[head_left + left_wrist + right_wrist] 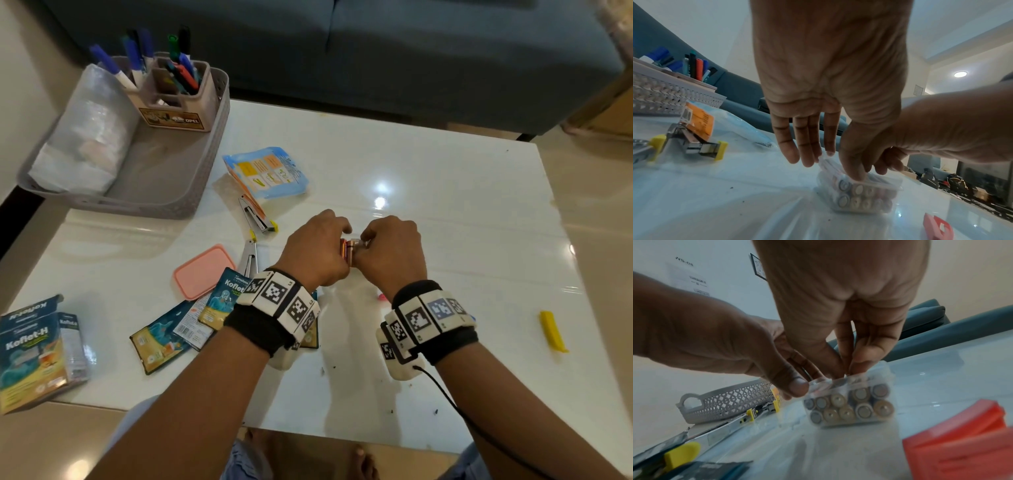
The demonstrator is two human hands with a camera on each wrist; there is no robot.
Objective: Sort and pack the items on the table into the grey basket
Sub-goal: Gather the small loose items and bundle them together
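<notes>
A clear plastic box of batteries (349,248) (859,194) (851,405) stands on the white table near its middle. My left hand (315,250) (824,165) comes onto it from the left, pinching its top rim between thumb and straight fingers. From the right, my right hand (390,250) (849,369) pinches the same top edge with thumb and fingertips. The grey basket (212,144) (663,97) (731,402) sits at the table's far left corner, holding a pen holder with markers (171,89) and a clear plastic bag (89,137).
A blue packet (267,171), two staplers (255,216) (250,257), a pink lid (203,270), Koflet sachets (171,329) and a Koflet carton (34,349) lie left of my hands. A yellow clip (551,330) lies at the right. An orange-red box (962,443) sits under my right wrist.
</notes>
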